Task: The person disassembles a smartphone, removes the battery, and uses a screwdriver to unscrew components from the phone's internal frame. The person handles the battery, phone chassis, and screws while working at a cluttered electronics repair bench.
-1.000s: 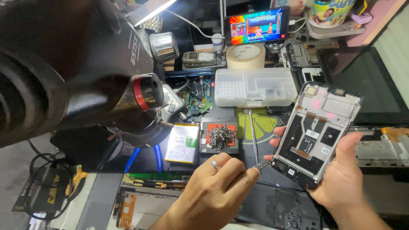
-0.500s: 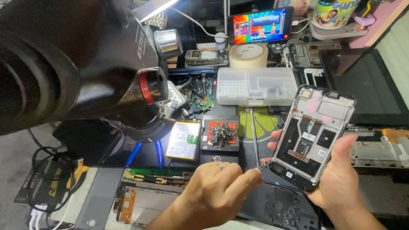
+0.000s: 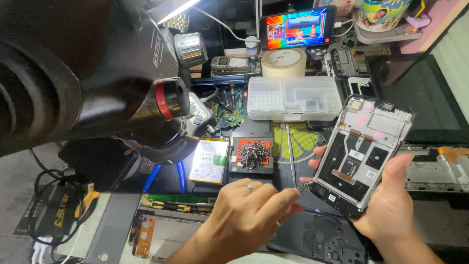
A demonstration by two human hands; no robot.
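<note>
The left hand, with a ring on it, pinches a thin metal tool whose tip meets the lower left corner of the opened phone body with its silver frame and black inside. The right hand grips that phone body, tilted up. Its back cover is already off (the inner parts show), but I think some small pieces still sit inside. Farther off lie a white flat battery and a clear plastic parts box.

Single head view, looking steeply down, close over cluttered workbench; microscope probably blocks left
</note>
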